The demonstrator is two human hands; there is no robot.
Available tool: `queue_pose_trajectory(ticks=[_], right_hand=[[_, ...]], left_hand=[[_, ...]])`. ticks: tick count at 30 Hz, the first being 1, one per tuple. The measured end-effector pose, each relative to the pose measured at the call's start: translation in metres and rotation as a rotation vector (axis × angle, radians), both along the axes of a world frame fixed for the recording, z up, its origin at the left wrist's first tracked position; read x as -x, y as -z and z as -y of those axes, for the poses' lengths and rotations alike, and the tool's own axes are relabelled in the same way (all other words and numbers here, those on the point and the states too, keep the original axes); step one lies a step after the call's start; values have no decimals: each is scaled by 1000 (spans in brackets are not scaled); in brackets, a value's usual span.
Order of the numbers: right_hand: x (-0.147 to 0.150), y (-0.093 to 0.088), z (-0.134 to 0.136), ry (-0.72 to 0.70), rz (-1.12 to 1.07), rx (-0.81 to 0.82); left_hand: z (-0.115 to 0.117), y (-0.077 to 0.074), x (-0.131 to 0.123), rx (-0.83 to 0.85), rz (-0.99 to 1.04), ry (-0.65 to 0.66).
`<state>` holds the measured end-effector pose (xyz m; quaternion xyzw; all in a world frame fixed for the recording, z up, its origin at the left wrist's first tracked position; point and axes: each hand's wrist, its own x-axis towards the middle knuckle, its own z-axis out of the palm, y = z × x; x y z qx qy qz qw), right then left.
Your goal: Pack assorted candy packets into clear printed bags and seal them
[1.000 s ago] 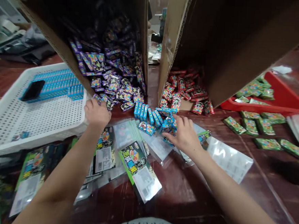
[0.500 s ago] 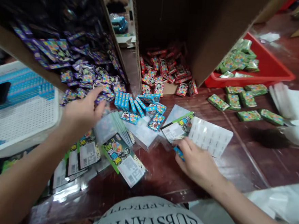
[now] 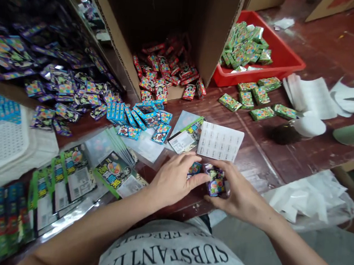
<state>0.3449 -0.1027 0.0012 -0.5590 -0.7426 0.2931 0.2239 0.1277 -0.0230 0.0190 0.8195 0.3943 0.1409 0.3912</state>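
Note:
Both my hands are close together above the table's front edge. My left hand (image 3: 171, 181) has its thumb and fingers around a small blue candy box (image 3: 194, 170), partly hidden behind the thumb. In my right hand (image 3: 242, 193) is a small purple candy box (image 3: 216, 181), gripped between thumb and fingers with its printed face showing. Just beyond the hands lie a white label sheet (image 3: 221, 141) and a printed clear bag (image 3: 183, 140). To the left, another printed bag (image 3: 116, 172) lies on a fanned stack of bags.
Loose purple boxes (image 3: 65, 82) spill from a carton at left; red boxes (image 3: 161, 73) lie in the middle carton (image 3: 224, 35). Blue boxes (image 3: 128, 132) sit before them. A red tray (image 3: 286, 61) holds green packets. A white-capped bottle (image 3: 309, 126) stands at right, a white basket (image 3: 4, 144) at left.
My left hand has come from the purple pile to meet my right hand. A purple box now shows in my right hand, and the blue one is at my left. The view has shifted right.

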Motion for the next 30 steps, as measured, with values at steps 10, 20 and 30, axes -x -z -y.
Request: queue_pose_trajectory(ticks=[10,20,30], right_hand=[[-37,37,14,112,250,-58],[9,46,-12,-112,135,-193],[-100,0,-221,169,595,-153]], left_hand=[[-5,21,-2,-316,-376,525],[-1,25,34,-176,-150,388],[-228,10,-80,-538,-265,-164]])
